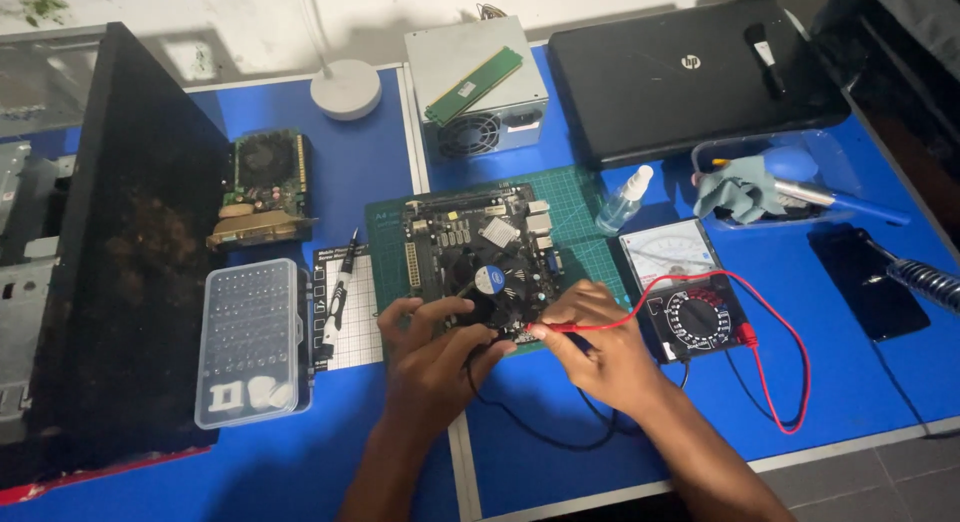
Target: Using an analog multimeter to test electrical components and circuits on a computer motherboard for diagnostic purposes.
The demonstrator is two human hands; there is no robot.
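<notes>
A small black motherboard (pixel 480 244) with a round fan lies on a green cutting mat (pixel 575 250). My left hand (pixel 432 354) grips a black test probe at the board's near edge, its black lead trailing toward me. My right hand (pixel 598 340) pinches a red test probe (pixel 560 329) whose tip touches the board's near edge beside the left hand. The red lead (pixel 770 327) loops right to an analog multimeter (pixel 688 292) lying next to the mat.
A clear bit case (pixel 250 340) and a screwdriver (pixel 335 302) lie left of the mat, by a graphics card (pixel 262 187) and an open black computer case (pixel 120 252). Behind are a power supply (pixel 478 87), closed laptop (pixel 690 72), spray bottle (pixel 624 200), plastic tray (pixel 780 177), and phone (pixel 868 282).
</notes>
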